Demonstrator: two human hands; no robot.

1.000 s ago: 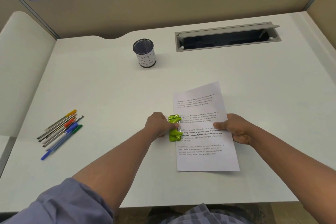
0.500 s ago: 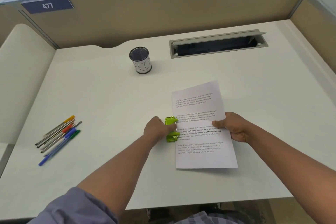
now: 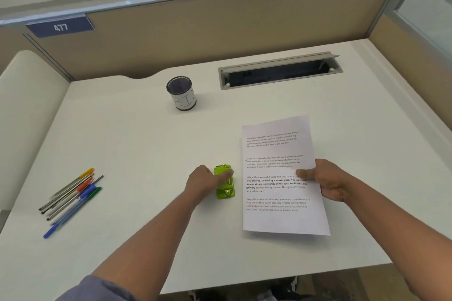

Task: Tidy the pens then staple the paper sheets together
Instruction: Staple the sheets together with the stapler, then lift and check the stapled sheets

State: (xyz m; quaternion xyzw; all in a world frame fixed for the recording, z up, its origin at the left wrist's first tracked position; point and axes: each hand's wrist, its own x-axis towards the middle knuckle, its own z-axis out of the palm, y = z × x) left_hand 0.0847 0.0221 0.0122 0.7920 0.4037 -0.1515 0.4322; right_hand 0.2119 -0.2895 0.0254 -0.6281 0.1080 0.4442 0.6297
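A small green stapler (image 3: 225, 187) lies on the white desk (image 3: 137, 154), a short gap left of the printed paper sheets (image 3: 276, 151). My left hand (image 3: 205, 181) holds the stapler, thumb lying over its top. My right hand (image 3: 327, 182) pinches the sheets at their right edge, thumb on the text. Two staple marks show at the sheets' left margin. Several pens (image 3: 71, 197) lie in a loose bundle at the desk's left side. A black mesh pen cup (image 3: 181, 93) with a white label stands upright at the back, nothing visible in it.
An open cable tray slot (image 3: 278, 73) is set into the desk at the back right. Beige partition walls (image 3: 220, 32) enclose the desk behind and on both sides. The desk's front edge runs just below the sheets.
The stapler has come off the sheets' left edge and now sits apart from them on the desk. My right hand has drawn the sheets slightly right. The camera tilted up.
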